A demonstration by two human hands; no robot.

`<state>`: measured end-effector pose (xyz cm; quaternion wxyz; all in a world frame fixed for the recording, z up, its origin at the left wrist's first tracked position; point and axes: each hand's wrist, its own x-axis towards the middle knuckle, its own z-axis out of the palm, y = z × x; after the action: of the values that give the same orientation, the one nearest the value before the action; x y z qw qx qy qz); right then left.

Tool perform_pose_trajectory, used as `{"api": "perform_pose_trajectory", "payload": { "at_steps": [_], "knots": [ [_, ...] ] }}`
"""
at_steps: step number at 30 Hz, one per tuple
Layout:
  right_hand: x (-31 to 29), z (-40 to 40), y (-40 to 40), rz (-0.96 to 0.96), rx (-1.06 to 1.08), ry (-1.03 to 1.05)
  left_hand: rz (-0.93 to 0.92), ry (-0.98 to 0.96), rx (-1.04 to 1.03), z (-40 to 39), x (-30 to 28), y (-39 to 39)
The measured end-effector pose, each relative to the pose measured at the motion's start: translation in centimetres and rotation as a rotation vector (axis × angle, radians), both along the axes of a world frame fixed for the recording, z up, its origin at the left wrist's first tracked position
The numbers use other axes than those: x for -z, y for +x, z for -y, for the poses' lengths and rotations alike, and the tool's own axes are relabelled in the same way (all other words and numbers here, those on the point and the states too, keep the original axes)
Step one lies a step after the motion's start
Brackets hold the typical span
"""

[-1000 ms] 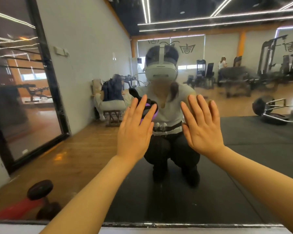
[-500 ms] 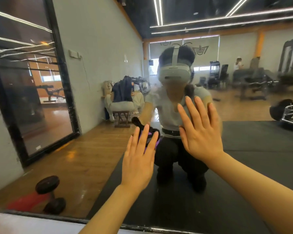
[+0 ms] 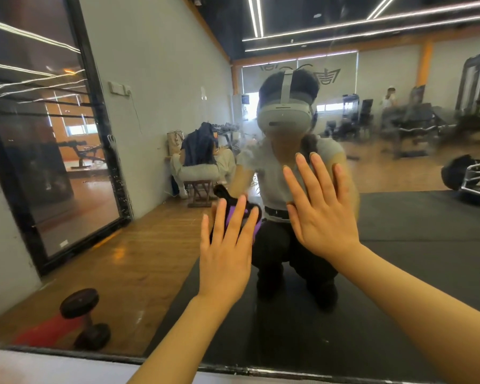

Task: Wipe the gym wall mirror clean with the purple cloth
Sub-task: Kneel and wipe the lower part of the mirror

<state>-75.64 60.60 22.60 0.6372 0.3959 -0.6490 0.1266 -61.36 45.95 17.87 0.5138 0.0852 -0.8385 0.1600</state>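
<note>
Partway through, by my reading: left hand [image 3: 225, 253] lies flat on the wall mirror [image 3: 150, 259], fingers straight and slightly spread, pressing the purple cloth [image 3: 234, 217] against the glass. Only a strip of purple shows between the fingers; the rest of the cloth is hidden under the palm, and its dark outline appears in the reflection just above the fingertips. Right hand [image 3: 322, 209] is also flat on the glass, fingers spread, holding nothing; it looks like a brace, just beside and higher than the left. Progress judgement: the glass above and to the right of the hands carries a hazy, smeared film, and a line of specks runs down the reflected black frame [image 3: 117, 173] at left, so much of the surface remains to wipe. Lower glass near the bottom edge [image 3: 261, 370] reads clearer, though I cannot tell whether it is already wiped. A dumbbell [image 3: 85, 318] shows reflected at lower left.
</note>
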Motion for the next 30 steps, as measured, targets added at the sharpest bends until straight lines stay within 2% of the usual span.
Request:
{"api": "perform_pose_trajectory", "payload": {
  "at_steps": [4,10,13,15,17,19,20,22,24,26,27,30],
  "knots": [
    [-0.1,0.0,0.1,-0.002,0.001,0.008,-0.035,0.107,0.027,-1.1,-2.6,-0.9],
    [-0.2,0.0,0.1,-0.002,0.006,0.005,0.091,-0.036,0.04,0.1,1.5,0.2],
    [-0.2,0.0,0.2,-0.007,0.011,-0.002,0.134,-0.067,0.03,0.6,1.0,0.8],
    [-0.1,0.0,0.2,-0.003,0.011,0.001,0.056,-0.041,-0.021,0.9,-0.7,0.6],
    [-0.1,0.0,0.2,-0.006,0.014,0.006,-0.097,0.076,-0.051,1.2,-2.8,-0.1],
    [-0.1,0.0,0.1,-0.003,0.009,0.005,-0.21,0.252,0.0,0.9,-4.1,-0.8],
    [-0.1,0.0,0.1,-0.008,0.003,0.001,-0.229,0.278,0.044,0.5,-4.0,-1.1],
    [-0.1,0.0,0.0,-0.017,0.0,-0.006,-0.138,0.136,0.142,-0.3,-2.2,-1.9],
    [-0.1,0.0,0.0,-0.014,-0.004,-0.004,0.054,-0.094,0.206,-0.4,-0.5,-2.0],
    [-0.1,0.0,0.0,-0.014,-0.005,0.001,0.127,-0.186,0.202,0.2,-0.6,-1.6],
    [-0.1,0.0,0.0,-0.012,-0.004,0.002,0.102,-0.165,0.182,0.4,-1.0,-1.4],
    [-0.1,-0.1,-0.1,-0.009,-0.005,0.0,-0.059,0.055,0.135,-0.3,-1.6,-1.3]
  ]
}}
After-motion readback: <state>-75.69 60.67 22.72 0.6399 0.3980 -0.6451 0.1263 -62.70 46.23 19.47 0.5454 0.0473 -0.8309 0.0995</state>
